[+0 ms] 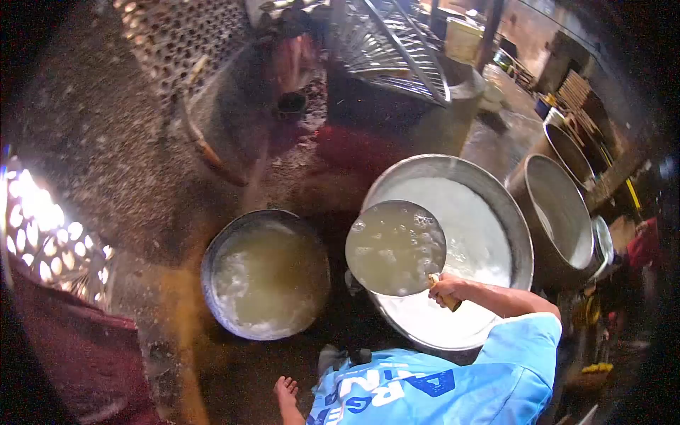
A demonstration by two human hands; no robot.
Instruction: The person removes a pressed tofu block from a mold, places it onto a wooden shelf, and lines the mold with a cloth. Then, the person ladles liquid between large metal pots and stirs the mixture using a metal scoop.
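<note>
My right hand (446, 289) is wrapped round the short, light-coloured handle of a wide round pan (397, 248). Cloudy yellowish liquid with bubbles fills the pan. It is over the left side of a large metal pot (520, 248) that holds bright white liquid (460, 212). To the left, on the floor, stands a smaller round basin (207, 276) with similar cloudy liquid and white foam or lumps in it. My left hand (286, 389) hangs low beside my body, fingers slightly bent and apart, touching nothing.
Two more big metal pots (556, 205) stand on the right. At the back is a metal rack (389, 49) beside a dark block. A curved stick or pipe (209, 152) lies on the rough floor. Dark red sheeting (78, 347) is at the lower left.
</note>
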